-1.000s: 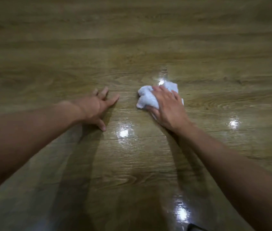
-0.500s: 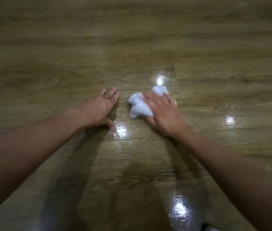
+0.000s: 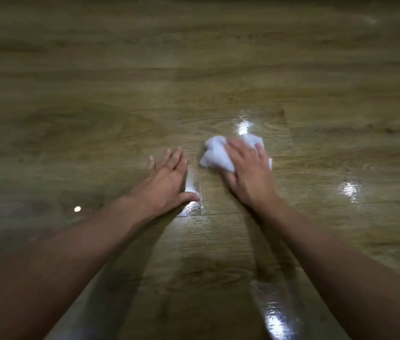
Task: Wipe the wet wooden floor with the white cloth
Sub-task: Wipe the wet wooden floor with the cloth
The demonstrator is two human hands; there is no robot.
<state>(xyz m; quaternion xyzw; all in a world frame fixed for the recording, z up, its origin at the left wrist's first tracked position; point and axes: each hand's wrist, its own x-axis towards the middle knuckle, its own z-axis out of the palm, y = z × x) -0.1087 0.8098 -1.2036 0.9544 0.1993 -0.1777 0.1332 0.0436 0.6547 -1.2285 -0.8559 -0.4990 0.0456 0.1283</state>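
Note:
A crumpled white cloth (image 3: 215, 155) lies on the wooden floor (image 3: 194, 94) just right of centre. My right hand (image 3: 248, 173) presses down on it with fingers laid flat across the top; the cloth bulges out to the left of the fingers and a little shows beyond them. My left hand (image 3: 169, 180) rests flat on the floor a short gap to the left of the cloth, fingers straight, thumb out to the right. Wet, shiny patches glint on the floor beyond the cloth (image 3: 243, 125) and under my left thumb (image 3: 191, 207).
More wet glare shows on the boards at the right (image 3: 351, 192) and near the bottom edge (image 3: 275, 322). A small bright spot (image 3: 77, 209) sits on the floor at the left. Bare wooden planks fill the remaining view.
My right hand has slid the cloth leftward, closing the gap to my left hand. My left hand stays flat on the floor.

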